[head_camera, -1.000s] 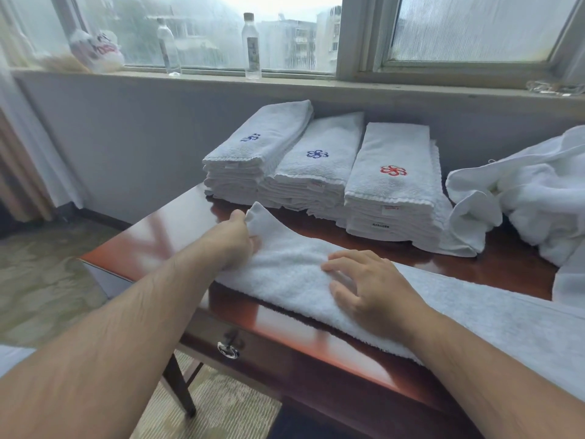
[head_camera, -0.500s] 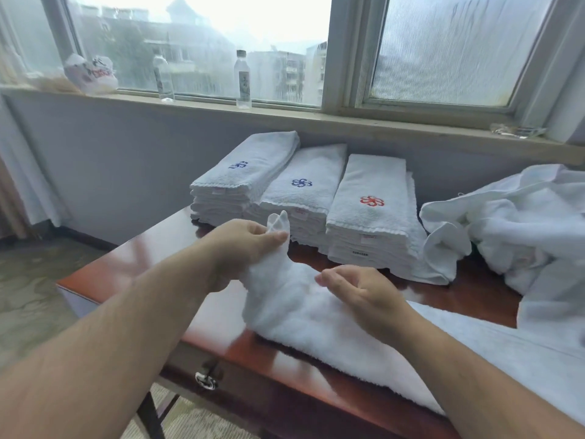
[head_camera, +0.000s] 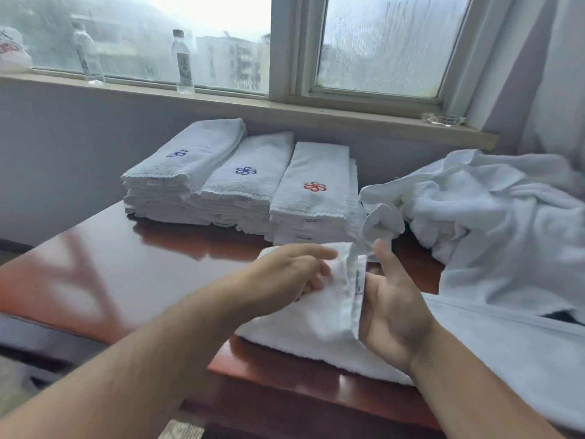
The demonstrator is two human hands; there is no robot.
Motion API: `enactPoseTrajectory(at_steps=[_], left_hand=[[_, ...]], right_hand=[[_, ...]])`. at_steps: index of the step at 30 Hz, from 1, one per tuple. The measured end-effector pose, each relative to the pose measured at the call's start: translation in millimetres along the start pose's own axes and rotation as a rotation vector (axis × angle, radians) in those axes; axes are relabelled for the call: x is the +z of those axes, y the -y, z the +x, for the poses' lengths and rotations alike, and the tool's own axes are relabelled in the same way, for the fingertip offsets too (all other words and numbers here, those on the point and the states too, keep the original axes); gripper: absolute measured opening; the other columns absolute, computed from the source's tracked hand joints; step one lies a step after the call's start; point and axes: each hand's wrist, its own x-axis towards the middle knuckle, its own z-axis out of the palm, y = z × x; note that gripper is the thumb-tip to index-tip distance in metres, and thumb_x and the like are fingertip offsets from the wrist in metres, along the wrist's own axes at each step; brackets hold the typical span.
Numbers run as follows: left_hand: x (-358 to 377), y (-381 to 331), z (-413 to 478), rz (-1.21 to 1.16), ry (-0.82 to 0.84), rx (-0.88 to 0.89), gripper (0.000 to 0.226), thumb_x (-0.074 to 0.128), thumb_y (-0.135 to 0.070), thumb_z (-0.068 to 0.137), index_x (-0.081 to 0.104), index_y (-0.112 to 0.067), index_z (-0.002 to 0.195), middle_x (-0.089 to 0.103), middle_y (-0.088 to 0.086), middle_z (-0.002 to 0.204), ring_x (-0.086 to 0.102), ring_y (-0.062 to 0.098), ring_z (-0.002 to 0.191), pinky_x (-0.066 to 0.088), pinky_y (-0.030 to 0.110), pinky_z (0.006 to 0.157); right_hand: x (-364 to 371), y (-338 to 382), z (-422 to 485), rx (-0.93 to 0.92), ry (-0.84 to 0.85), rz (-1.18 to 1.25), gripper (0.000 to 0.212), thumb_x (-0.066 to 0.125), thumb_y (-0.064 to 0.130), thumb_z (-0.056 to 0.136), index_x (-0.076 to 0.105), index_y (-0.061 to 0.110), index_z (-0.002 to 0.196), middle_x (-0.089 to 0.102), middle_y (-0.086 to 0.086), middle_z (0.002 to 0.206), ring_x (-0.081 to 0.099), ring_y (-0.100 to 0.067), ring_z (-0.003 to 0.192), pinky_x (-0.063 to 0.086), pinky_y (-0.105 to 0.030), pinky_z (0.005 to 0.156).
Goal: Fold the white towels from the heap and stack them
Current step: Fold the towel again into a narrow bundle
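A towel (head_camera: 316,315) is laid along the near edge of the tabletop (head_camera: 126,264), its left end doubled over to the right. The left hand (head_camera: 285,274) is set on the doubled part, index finger stretched out and the other fingers bent against the cloth; whether the cloth is pinched cannot be told. The right hand (head_camera: 392,305) is held flat, palm turned left and fingers straight, against the raised hem. At the back, three piles of folded towels are ranged side by side, touching: a left stack (head_camera: 186,172) and a middle stack (head_camera: 250,182), each marked in blue, and a right stack (head_camera: 313,191) marked in red. The heap (head_camera: 506,223) is spread to the right and is draped over the towel's far part. A loose end of it is hung just beside the right stack, close behind the hands. Two bottles (head_camera: 183,63) and a glass dish (head_camera: 443,119) are seen on the sill (head_camera: 316,114).
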Motion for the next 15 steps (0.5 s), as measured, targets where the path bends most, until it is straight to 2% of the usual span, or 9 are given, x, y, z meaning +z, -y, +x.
enactPoseTrajectory(at_steps=[2, 4, 5, 6, 8, 10, 12, 15], left_hand=[[6.2, 5.4, 0.3, -0.012, -0.02, 0.015, 0.057, 0.033, 0.01, 0.09, 0.062, -0.026, 0.124, 0.063, -0.001, 0.115, 0.071, 0.014, 0.092, 0.058, 0.037, 0.083], [9.0, 8.2, 0.5, -0.033, -0.088, 0.044, 0.063, 0.029, 0.015, 0.085, 0.06, -0.029, 0.118, 0.061, -0.001, 0.116, 0.072, 0.015, 0.091, 0.056, 0.05, 0.091], [8.3, 11.5, 1.5, -0.049, -0.132, 0.06, 0.065, 0.028, 0.016, 0.084, 0.06, -0.03, 0.117, 0.061, -0.002, 0.114, 0.072, 0.014, 0.092, 0.055, 0.053, 0.093], [6.0, 15.6, 2.5, -0.045, -0.189, 0.083, 0.064, 0.03, 0.015, 0.084, 0.061, -0.032, 0.115, 0.063, -0.004, 0.113, 0.071, 0.012, 0.095, 0.054, 0.052, 0.094], [-1.7, 23.8, 2.1, 0.069, -0.298, 0.136, 0.06, 0.039, 0.01, 0.086, 0.061, -0.039, 0.111, 0.064, -0.012, 0.112, 0.063, 0.006, 0.106, 0.05, 0.038, 0.101], [-6.7, 31.2, 0.5, 0.293, -0.33, 0.181, 0.05, 0.048, -0.003, 0.092, 0.058, -0.045, 0.119, 0.059, -0.021, 0.123, 0.049, 0.0, 0.122, 0.035, 0.023, 0.107], [-3.1, 35.9, 2.4, 0.482, -0.259, 0.214, 0.043, 0.051, -0.02, 0.1, 0.053, -0.039, 0.138, 0.05, -0.022, 0.137, 0.035, 0.0, 0.133, 0.024, 0.021, 0.113], [16.6, 30.6, 13.2, 0.579, -0.156, 0.264, 0.047, 0.047, -0.034, 0.103, 0.044, -0.033, 0.15, 0.041, -0.017, 0.151, 0.026, 0.003, 0.142, 0.015, 0.019, 0.117]], right_hand=[[-4.9, -2.7, -2.8, 0.004, -0.093, -0.051, 0.059, 0.044, 0.049, 0.104, 0.062, 0.002, 0.136, 0.062, -0.025, 0.134, 0.062, -0.035, 0.124, 0.055, -0.042, 0.096], [-11.8, -7.2, 1.1, -0.007, -0.222, -0.153, 0.045, 0.05, 0.028, 0.104, 0.058, -0.005, 0.134, 0.064, -0.03, 0.128, 0.065, -0.037, 0.119, 0.053, -0.049, 0.101], [-14.7, -8.8, 3.5, -0.02, -0.283, -0.199, 0.04, 0.05, 0.018, 0.104, 0.057, -0.01, 0.131, 0.065, -0.032, 0.124, 0.067, -0.039, 0.115, 0.052, -0.053, 0.102], [-14.6, -9.8, 4.3, -0.027, -0.32, -0.236, 0.035, 0.048, 0.009, 0.103, 0.057, -0.013, 0.128, 0.067, -0.033, 0.119, 0.068, -0.041, 0.111, 0.053, -0.055, 0.1], [-11.0, -8.9, 4.2, -0.026, -0.355, -0.278, 0.03, 0.042, 0.001, 0.102, 0.062, -0.012, 0.12, 0.071, -0.029, 0.111, 0.071, -0.042, 0.103, 0.057, -0.055, 0.091], [-10.5, -3.4, 2.7, -0.046, -0.428, -0.315, 0.028, 0.042, -0.002, 0.099, 0.065, -0.01, 0.113, 0.074, -0.027, 0.103, 0.074, -0.041, 0.094, 0.062, -0.054, 0.079], [-18.3, 7.0, -2.8, -0.081, -0.539, -0.376, 0.025, 0.045, -0.002, 0.097, 0.067, -0.007, 0.108, 0.076, -0.023, 0.095, 0.075, -0.037, 0.085, 0.063, -0.05, 0.07], [-44.0, 33.3, -22.0, -0.121, -0.661, -0.438, 0.023, 0.045, 0.001, 0.098, 0.068, 0.0, 0.102, 0.077, -0.018, 0.089, 0.076, -0.031, 0.077, 0.062, -0.046, 0.059]])
